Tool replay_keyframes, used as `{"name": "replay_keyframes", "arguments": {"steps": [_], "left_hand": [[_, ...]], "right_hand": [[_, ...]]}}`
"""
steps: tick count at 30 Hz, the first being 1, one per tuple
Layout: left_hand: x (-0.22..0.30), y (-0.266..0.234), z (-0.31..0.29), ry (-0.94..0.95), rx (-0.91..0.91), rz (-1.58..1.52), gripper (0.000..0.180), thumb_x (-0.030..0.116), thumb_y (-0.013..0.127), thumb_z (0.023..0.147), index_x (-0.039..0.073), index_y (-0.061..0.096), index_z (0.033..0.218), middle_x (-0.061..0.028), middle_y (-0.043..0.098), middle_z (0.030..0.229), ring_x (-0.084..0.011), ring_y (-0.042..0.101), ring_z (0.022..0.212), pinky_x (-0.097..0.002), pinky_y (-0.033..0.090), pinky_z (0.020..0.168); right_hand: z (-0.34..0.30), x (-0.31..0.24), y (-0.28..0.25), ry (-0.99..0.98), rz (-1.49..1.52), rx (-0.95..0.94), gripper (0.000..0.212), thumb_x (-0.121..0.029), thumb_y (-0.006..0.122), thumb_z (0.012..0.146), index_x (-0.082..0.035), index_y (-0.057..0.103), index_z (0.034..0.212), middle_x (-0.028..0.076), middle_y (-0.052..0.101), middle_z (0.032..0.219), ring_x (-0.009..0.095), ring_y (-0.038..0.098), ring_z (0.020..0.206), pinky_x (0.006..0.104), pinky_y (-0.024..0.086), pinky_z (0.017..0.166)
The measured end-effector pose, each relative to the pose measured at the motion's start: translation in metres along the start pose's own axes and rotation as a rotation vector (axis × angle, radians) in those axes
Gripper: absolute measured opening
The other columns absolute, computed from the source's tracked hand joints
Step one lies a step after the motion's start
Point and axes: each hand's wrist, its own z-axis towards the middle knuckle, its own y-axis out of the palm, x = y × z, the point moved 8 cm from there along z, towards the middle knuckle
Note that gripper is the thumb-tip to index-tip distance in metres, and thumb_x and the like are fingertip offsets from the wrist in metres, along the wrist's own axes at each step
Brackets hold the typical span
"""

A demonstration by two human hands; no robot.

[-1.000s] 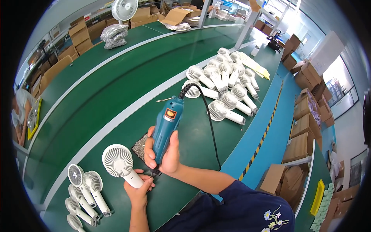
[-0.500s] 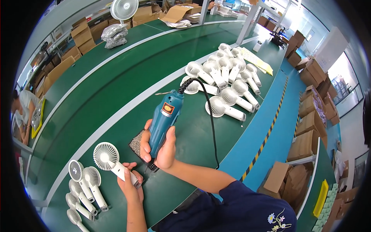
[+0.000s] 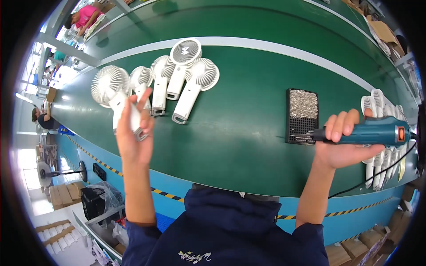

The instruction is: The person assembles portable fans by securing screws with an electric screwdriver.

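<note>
My left hand (image 3: 138,128) is at the left group of fans, its fingers round the handle of a white handheld fan (image 3: 108,84). That fan's round head overlaps the other white fans, with a grey-faced fan (image 3: 185,51) among them. My right hand (image 3: 344,139) grips a teal electric screwdriver (image 3: 377,132), held level with its tip to the left. The screwdriver's thin bit is over the lower end of a black tray (image 3: 303,124) of small metal screws; I cannot tell if it touches. A black cord (image 3: 377,179) runs from the tool's back end.
More white handheld fans (image 3: 377,166) lie at the right, partly hidden by the screwdriver. The green bench (image 3: 239,146) has a pale strip along its far part. Other people (image 3: 86,17) sit at the far left. Boxes and a black standing fan (image 3: 44,173) are behind the bench.
My view has swung to the left. My left hand has carried the fan to the left group. My right hand has moved apart from it, turning the screwdriver from upright to level.
</note>
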Motion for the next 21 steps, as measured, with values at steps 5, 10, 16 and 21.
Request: {"name": "replay_keyframes", "arguments": {"steps": [5, 10, 16, 21], "left_hand": [[-0.024, -0.015, 0.020, -0.106, 0.113, 0.080, 0.036, 0.018, 0.046, 0.096, 0.003, 0.046, 0.129, -0.0279, 0.045, 0.133, -0.0024, 0.039, 0.056, -0.0146, 0.030, 0.043], [0.013, -0.014, 0.025, -0.059, 0.033, 0.141, 0.033, 0.021, 0.045, 0.099, 0.001, 0.043, 0.124, -0.0250, 0.041, 0.139, -0.0028, 0.034, 0.057, -0.0167, 0.036, 0.052], [-0.071, 0.023, 0.001, -0.075, -0.076, 0.070, 0.015, 0.020, 0.054, 0.089, 0.006, 0.053, 0.086, -0.0041, 0.051, 0.063, -0.0177, 0.049, 0.054, -0.0294, 0.041, 0.050], [-0.141, 0.070, -0.076, -0.347, -0.082, 0.105, 0.023, 0.013, 0.052, 0.090, 0.014, 0.042, 0.069, 0.0035, 0.035, 0.051, -0.0092, 0.031, 0.042, -0.0263, 0.029, 0.040]], "right_hand": [[-0.003, 0.035, -0.028, 0.045, 0.186, 0.151, 0.080, -0.081, 0.030, 0.078, -0.013, 0.048, 0.115, 0.003, 0.047, 0.052, 0.015, 0.044, 0.036, 0.0282, 0.037, 0.031], [-0.009, 0.013, 0.016, 0.087, 0.025, 0.005, 0.079, -0.080, 0.034, 0.079, -0.007, 0.039, 0.108, 0.004, 0.047, 0.056, 0.012, 0.044, 0.039, 0.0248, 0.038, 0.038], [-0.006, 0.017, -0.029, 0.068, -0.052, 0.074, 0.076, -0.076, 0.039, 0.081, -0.005, 0.039, 0.109, 0.005, 0.049, 0.062, 0.011, 0.046, 0.043, 0.0239, 0.040, 0.042], [-0.005, 0.013, -0.023, 0.075, 0.025, 0.100, 0.074, -0.074, 0.038, 0.082, -0.005, 0.038, 0.109, 0.005, 0.048, 0.062, 0.011, 0.046, 0.044, 0.0239, 0.040, 0.043]]}}
